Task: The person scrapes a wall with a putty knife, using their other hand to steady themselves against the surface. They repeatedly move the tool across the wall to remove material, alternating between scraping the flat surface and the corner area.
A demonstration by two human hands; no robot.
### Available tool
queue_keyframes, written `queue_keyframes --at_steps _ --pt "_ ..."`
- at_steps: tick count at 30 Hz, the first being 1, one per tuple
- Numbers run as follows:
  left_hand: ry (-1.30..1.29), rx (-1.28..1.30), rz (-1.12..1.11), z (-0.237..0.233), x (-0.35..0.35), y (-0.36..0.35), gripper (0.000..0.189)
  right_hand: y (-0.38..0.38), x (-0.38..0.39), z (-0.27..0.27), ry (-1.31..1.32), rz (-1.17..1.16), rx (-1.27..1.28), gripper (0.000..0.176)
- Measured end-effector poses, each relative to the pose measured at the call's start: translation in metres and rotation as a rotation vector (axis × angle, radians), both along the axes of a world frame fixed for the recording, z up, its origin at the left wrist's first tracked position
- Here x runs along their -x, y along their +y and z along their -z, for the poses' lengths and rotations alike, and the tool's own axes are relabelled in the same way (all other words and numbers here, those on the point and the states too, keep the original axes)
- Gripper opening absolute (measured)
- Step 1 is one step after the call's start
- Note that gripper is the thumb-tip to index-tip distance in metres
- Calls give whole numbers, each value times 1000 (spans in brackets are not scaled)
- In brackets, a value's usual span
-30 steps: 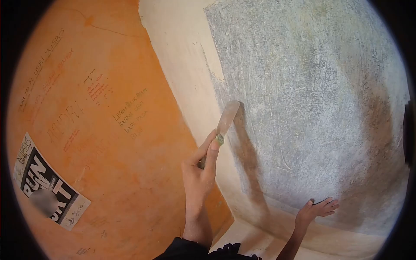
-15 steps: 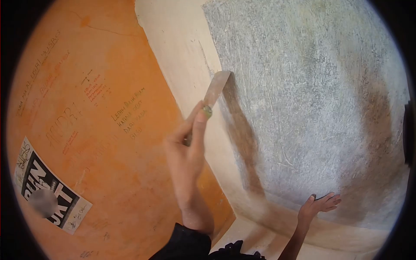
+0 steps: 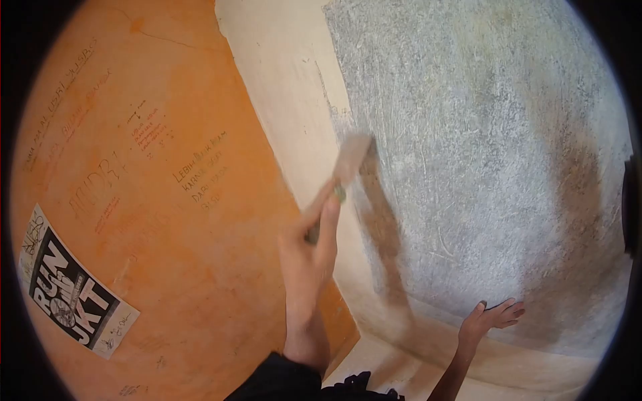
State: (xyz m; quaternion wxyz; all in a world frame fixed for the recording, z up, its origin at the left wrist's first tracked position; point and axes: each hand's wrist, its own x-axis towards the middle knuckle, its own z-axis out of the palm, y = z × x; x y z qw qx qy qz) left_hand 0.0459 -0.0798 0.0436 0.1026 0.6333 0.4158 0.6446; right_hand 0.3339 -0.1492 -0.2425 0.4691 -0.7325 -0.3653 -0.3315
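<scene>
My left hand (image 3: 309, 250) is closed around the handle of a scraper (image 3: 356, 157), its thumb along the right side. The flat blade points up and is blurred; its tip is at the left margin of a rough grey-blue wall surface (image 3: 461, 160). Most of the handle is hidden in the fingers, and a green spot shows by the thumb tip. Lower right, my right hand (image 3: 493, 317) lies with its fingers stretched out against the lower part of the grey wall, holding nothing.
A smooth cream strip (image 3: 281, 100) separates the grey surface from an orange wall (image 3: 200, 267) with handwriting. A black-and-white poster (image 3: 77, 287) is stuck on the orange wall. Below the grey surface runs a cream ledge (image 3: 535, 364). Dark shadows fall across the grey area.
My left hand and the scraper have moved down and to the right, along the grey surface's edge. My right hand stays in nearly the same place.
</scene>
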Motion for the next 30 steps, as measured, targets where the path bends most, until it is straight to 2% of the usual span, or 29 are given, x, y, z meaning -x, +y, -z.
queue_keyframes --at_steps 3,7,9,11,12,15,19,23,24,26,28,29,30 --pt "-36 -2 0 4 -10 6 37 1 -3 5 -1 6 1 77" --pt "-119 14 13 -28 -10 -2 36 3 -2 0 -3 15 -18 77" --pt "-124 67 18 -13 -7 -4 36 0 0 0 7 1 0 77" --pt "10 -76 -4 10 -3 2 36 1 -2 4 -4 10 1 77" --pt "-30 109 3 14 -7 -9 35 2 -3 5 -9 19 6 78" --pt "-96 -20 -7 -14 -14 12 36 1 0 1 0 9 -3 78" --pt "-130 9 85 -9 -7 15 39 1 2 3 7 11 2 79" --pt "-36 17 33 12 -4 9 39 2 -7 5 -18 28 -5 79" --pt "-69 -45 35 5 -6 19 40 3 -6 8 -11 24 -5 78" --pt "-91 -149 26 -43 -12 37 44 4 0 4 -3 27 0 78" --pt "-107 -103 22 -73 -10 22 45 2 -3 1 -10 36 -5 78" --pt "-115 -67 25 -82 -9 19 46 1 -3 3 -18 39 5 77" --pt "-82 -114 31 -66 -5 26 45 2 -4 4 -25 42 15 77"
